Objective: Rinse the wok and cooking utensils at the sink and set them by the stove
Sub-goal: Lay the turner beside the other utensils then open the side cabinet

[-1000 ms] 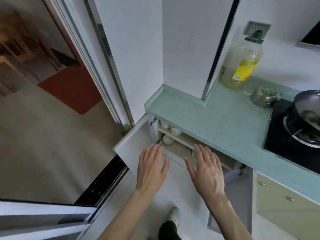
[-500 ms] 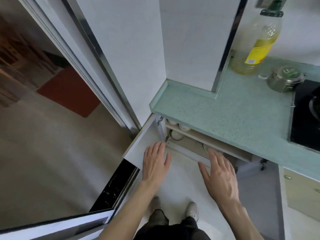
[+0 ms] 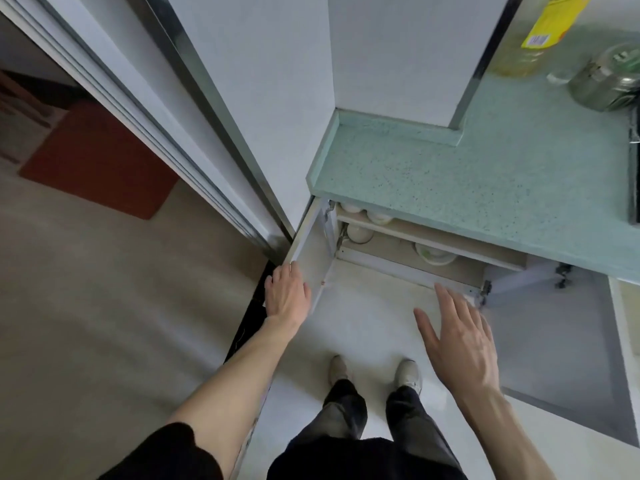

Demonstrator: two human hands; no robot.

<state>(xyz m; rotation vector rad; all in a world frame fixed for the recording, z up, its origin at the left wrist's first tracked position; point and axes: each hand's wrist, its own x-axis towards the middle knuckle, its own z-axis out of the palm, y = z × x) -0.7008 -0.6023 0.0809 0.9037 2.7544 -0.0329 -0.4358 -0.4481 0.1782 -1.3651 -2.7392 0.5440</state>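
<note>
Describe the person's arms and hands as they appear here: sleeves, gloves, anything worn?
Both hands are bare: no gloves on the left hand or the right hand, and no rings or watch that I can make out. The forearms are uncovered. A black sleeve shows on the left upper arm at the bottom edge of the picture; the right arm leaves the frame before any sleeve appears.

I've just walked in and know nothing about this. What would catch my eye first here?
Two bare hands reach toward an open cupboard under the green countertop: the left hand touches the edge of the left cupboard door, the right hand hovers open. White bowls sit on the shelves inside. An oil bottle stands at top right.
</note>
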